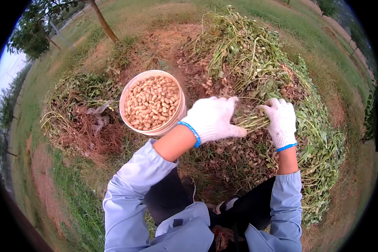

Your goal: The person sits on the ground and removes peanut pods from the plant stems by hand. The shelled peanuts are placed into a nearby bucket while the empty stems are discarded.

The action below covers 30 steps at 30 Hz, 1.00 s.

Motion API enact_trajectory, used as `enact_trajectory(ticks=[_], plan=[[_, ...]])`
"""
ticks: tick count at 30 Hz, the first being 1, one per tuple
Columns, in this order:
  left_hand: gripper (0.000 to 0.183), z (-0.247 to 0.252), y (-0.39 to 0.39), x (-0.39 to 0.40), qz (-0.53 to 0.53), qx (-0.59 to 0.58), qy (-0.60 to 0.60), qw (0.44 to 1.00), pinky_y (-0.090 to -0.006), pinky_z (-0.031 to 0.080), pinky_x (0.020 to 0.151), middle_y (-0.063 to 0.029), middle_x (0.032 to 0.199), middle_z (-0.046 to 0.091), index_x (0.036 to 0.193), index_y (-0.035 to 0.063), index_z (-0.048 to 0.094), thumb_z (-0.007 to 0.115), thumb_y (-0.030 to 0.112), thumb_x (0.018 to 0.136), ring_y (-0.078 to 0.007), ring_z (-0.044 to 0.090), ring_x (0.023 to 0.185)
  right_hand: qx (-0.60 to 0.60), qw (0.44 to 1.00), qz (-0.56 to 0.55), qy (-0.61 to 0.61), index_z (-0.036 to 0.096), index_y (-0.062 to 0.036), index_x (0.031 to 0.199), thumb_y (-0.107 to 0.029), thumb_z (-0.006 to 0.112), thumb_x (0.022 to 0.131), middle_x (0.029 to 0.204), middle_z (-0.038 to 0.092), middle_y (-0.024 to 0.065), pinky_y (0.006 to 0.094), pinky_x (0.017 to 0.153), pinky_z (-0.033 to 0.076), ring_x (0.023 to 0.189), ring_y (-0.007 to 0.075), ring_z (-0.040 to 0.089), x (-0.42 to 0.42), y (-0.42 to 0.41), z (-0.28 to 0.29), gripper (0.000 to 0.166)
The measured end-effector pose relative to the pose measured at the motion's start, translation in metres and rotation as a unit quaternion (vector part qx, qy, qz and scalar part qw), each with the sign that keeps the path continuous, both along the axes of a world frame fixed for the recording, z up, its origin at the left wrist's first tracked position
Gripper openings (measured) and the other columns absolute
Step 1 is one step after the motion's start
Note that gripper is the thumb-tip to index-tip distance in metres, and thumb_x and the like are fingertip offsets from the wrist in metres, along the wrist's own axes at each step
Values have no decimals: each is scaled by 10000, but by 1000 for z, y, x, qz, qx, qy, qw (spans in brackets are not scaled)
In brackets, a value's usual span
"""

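Both hands wear white knitted gloves with blue cuffs. My right hand (280, 121) is closed around the green stems of a peanut plant (253, 122). Close to its left, my left hand (212, 118) reaches over the root end of that plant, thumb apart from the fingers; what its fingertips touch is hidden. Left of my left hand stands a white plastic bucket (173, 124), filled nearly to the rim with unshelled peanuts (151, 104). Beyond my hands lies a large heap of pulled peanut plants (249, 53), some with pods (208, 85) on their roots.
On the left lies a pile of plants with bare reddish roots (97, 138) and a scrap of thin plastic film (99, 115). The heap of leafy plants curves down my right side (321, 163). A tree trunk (102, 20) rises beyond the bucket. Dry leaves cover ground near my feet.
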<state>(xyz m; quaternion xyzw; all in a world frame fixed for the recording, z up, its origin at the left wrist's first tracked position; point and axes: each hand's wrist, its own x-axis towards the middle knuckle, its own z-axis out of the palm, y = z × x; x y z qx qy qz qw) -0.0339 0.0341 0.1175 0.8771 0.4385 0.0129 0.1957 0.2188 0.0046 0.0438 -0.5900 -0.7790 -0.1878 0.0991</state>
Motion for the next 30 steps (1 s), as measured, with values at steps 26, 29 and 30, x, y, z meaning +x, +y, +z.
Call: enact_trajectory(ticks=[26, 29, 30], plan=[[687, 39, 66, -726, 758, 245, -385, 466, -431, 471, 997, -178, 1408, 625, 1369, -38, 598, 580, 523, 974, -332, 611, 1210, 41, 950, -50, 306, 702, -69, 1167, -92, 732, 888, 1239, 660, 114, 397, 1000, 500, 1165, 281, 609, -10, 18, -47, 282], [685, -28, 105, -636, 811, 309, -59, 494, -454, 507, 981, -239, 1269, 694, 1223, -90, 682, 612, 506, 893, -382, 670, 1153, -23, 902, -144, 406, 703, -59, 1187, -156, 749, 913, 1181, 677, 69, 329, 930, 520, 1030, 187, 641, 21, -1, -17, 295], [727, -21, 95, -628, 796, 358, 15, 488, -469, 497, 1001, -272, 1283, 674, 1253, -92, 662, 584, 538, 900, -399, 658, 1174, -37, 875, -144, 461, 703, -54, 1194, -177, 745, 928, 1160, 681, 51, 311, 911, 520, 992, 158, 636, 29, 1, -19, 296]])
